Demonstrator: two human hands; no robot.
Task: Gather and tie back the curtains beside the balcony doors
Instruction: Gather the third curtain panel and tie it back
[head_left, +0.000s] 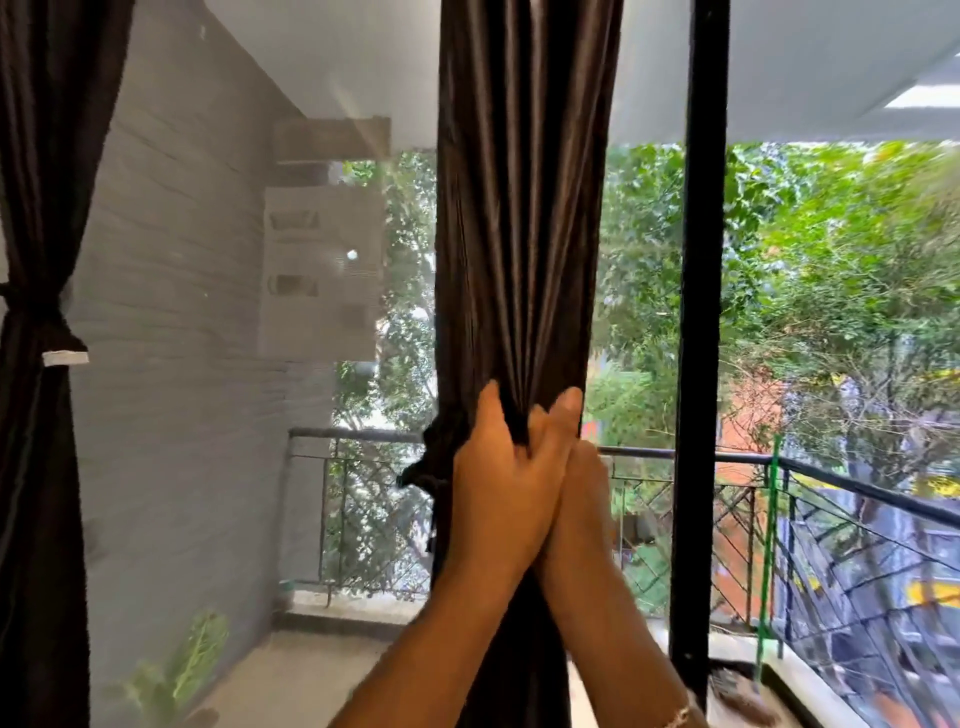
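Before the balcony glass (208, 312), the left hand (493, 467) and right hand (569, 436) clutched the middle curtain (519, 234), squeezing its folds narrow, likely so the dark tie (431, 467) could cinch it; the far-left curtain (31, 208) hung tied.

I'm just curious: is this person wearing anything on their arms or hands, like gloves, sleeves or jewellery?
No gloves and no sleeves are in view: the left hand and the right hand are bare, as are both forearms. No rings show. The only thing worn is a thin, pale, chain-like bracelet on the right arm, at the bottom edge of the picture.
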